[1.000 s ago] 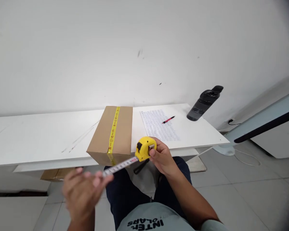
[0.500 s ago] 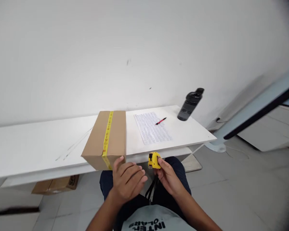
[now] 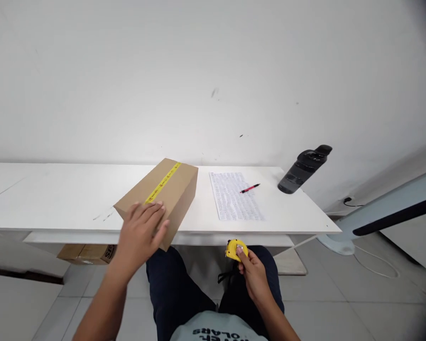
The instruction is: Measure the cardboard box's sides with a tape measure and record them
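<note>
A brown cardboard box (image 3: 175, 199) with a strip of yellow printed tape (image 3: 163, 182) along its top sits at an angle on the white table (image 3: 74, 199). My left hand (image 3: 138, 237) lies on the box's near top edge, fingers stretched over the cardboard and the end of the tape, thumb at the side. In my right hand (image 3: 252, 270) is a yellow tape measure (image 3: 236, 249), gripped by thumb and fingers above my right thigh, in front of the table's edge. No pulled-out blade is visible.
Right of the box lies a handwritten sheet (image 3: 230, 199) with a red-and-black pen (image 3: 250, 188) on it. A dark bottle (image 3: 303, 170) stands farther right. Another cardboard box (image 3: 87, 254) is under the table at left. A pale stand (image 3: 344, 239) rises at right.
My left hand has moved left onto the box's near edge, and the box has turned at an angle. The tape measure stays in my right hand, tilted differently. The view has shifted slightly.
</note>
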Action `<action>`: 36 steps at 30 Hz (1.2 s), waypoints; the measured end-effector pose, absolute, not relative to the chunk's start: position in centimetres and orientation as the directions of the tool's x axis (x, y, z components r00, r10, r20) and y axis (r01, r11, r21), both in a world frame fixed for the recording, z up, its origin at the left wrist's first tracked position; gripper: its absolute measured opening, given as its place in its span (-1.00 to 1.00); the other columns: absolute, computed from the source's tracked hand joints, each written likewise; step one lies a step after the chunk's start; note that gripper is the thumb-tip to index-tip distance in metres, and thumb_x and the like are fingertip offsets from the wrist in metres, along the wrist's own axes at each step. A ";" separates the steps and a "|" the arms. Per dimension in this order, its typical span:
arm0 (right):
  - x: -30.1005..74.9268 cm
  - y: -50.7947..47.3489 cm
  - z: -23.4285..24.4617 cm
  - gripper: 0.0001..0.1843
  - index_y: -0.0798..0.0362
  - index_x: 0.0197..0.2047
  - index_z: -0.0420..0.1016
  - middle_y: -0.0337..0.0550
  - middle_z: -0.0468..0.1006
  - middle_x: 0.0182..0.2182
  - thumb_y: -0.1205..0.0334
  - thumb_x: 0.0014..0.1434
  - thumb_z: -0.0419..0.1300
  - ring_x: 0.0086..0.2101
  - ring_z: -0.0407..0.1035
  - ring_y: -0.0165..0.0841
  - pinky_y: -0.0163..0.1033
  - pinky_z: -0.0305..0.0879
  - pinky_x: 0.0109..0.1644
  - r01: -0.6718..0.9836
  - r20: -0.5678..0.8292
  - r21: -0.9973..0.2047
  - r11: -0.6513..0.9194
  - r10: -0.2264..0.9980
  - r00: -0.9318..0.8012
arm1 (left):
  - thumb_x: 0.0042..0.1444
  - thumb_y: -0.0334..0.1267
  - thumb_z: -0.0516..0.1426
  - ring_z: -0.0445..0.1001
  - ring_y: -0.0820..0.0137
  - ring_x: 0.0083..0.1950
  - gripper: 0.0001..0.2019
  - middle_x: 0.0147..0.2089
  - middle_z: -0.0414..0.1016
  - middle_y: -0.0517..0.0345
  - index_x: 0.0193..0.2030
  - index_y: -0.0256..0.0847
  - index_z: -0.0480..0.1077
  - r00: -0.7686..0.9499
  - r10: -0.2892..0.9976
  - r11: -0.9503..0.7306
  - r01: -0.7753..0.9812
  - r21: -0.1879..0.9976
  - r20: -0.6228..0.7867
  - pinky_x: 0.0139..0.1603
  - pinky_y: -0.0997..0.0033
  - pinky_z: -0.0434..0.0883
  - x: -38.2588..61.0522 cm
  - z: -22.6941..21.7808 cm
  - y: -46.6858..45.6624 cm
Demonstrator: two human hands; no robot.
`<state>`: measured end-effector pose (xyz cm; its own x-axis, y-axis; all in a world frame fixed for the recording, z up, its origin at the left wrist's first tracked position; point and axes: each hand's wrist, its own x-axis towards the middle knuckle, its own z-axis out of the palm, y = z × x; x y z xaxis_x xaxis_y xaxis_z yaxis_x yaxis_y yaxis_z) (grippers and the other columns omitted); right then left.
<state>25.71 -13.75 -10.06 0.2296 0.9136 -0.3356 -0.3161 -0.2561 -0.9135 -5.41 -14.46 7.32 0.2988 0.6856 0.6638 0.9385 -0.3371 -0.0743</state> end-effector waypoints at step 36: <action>16.8 -10.0 3.0 -0.44 -0.01 0.03 0.51 -0.28 0.57 -0.38 -0.02 0.01 0.50 -0.62 0.33 -0.55 -0.42 0.32 -0.59 -0.391 0.090 -0.906 -0.162 0.829 -0.552 | 0.30 -0.33 0.18 0.65 0.33 -0.10 -0.78 -0.16 0.70 0.03 0.07 -0.22 0.42 0.454 0.475 -0.549 0.823 -0.149 0.754 0.39 0.06 0.24 -1.8 5.9 -17.7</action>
